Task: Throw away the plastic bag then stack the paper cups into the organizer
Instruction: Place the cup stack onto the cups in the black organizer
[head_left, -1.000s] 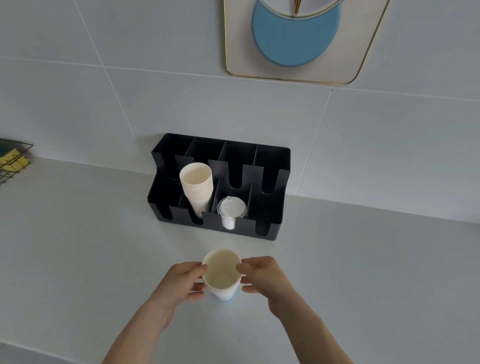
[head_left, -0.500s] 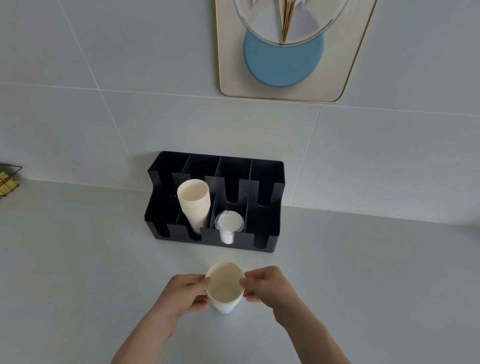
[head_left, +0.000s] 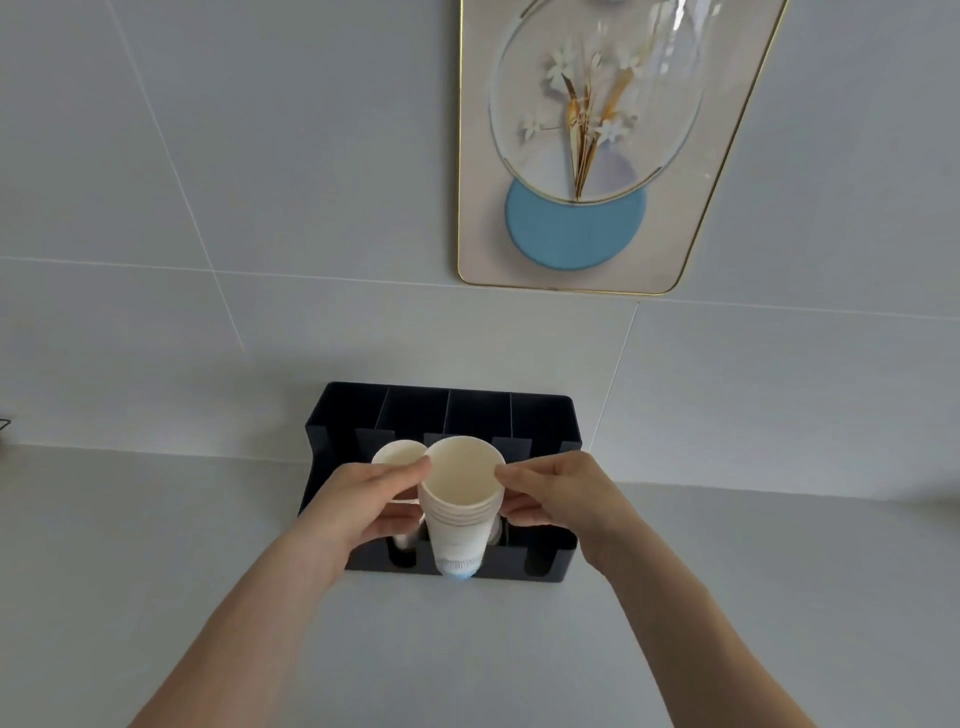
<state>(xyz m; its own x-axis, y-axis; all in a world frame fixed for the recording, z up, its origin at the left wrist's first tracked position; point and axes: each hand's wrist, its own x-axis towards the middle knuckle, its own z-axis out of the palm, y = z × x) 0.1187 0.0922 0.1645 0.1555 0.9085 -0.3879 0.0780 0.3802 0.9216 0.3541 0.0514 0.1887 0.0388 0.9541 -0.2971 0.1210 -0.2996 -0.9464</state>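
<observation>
A stack of white paper cups (head_left: 461, 512) with a blue base is held upright in the air, just in front of the black compartmented organizer (head_left: 540, 415) that stands against the wall. My left hand (head_left: 363, 506) grips the stack's left side near the rim and my right hand (head_left: 563, 493) grips its right side. Behind my left hand, the rim of another cup stack (head_left: 397, 452) shows in a front compartment of the organizer. The stack and my hands hide the organizer's middle front compartments. No plastic bag is in view.
The organizer sits on a pale grey counter (head_left: 156, 571) below a tiled wall. A gold-framed picture (head_left: 587, 156) with a blue disc hangs above it. A dark object (head_left: 4, 426) pokes in at the far left edge.
Both hands have lifted the cup stack off the counter and carried it forward, up to the front of the organizer. The camera has tilted upward.
</observation>
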